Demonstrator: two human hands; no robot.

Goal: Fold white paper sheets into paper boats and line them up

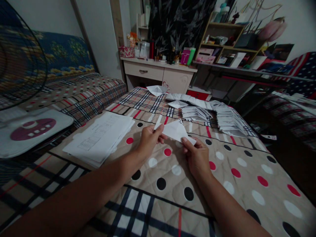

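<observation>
Both hands hold one folded white paper piece [175,130] just above a dotted bedspread [237,171]. My left hand [148,140] pinches the paper's left corner between thumb and fingers. My right hand [197,157] is closed on its lower right edge, thumb on top. The paper is partly folded into a pointed shape, and its underside is hidden.
A stack of flat printed sheets [100,138] lies left of my hands. Rows of folded white paper pieces [212,113] lie beyond, with one open folded shape [156,90] near a dresser [160,74]. A fan [22,98] stands at the left. A cluttered shelf [227,42] is behind.
</observation>
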